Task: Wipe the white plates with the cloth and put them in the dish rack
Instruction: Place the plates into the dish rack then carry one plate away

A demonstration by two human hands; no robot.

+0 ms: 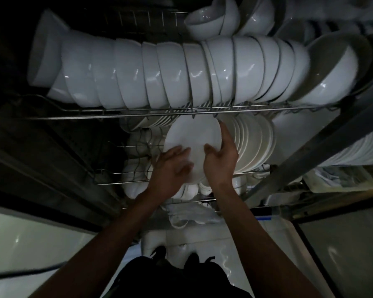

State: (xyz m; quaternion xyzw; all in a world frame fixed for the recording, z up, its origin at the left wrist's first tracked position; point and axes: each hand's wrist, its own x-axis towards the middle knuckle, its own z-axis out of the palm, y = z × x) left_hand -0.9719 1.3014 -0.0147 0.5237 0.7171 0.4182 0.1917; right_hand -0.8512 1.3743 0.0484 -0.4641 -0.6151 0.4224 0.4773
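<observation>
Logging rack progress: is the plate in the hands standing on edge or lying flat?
On edge: the plate stands against the upright row of plates, both hands on it.

hands [194, 162]: 2 | held plate [192, 143]: 1 | racked bowls [172, 72]: perhaps 20
</observation>
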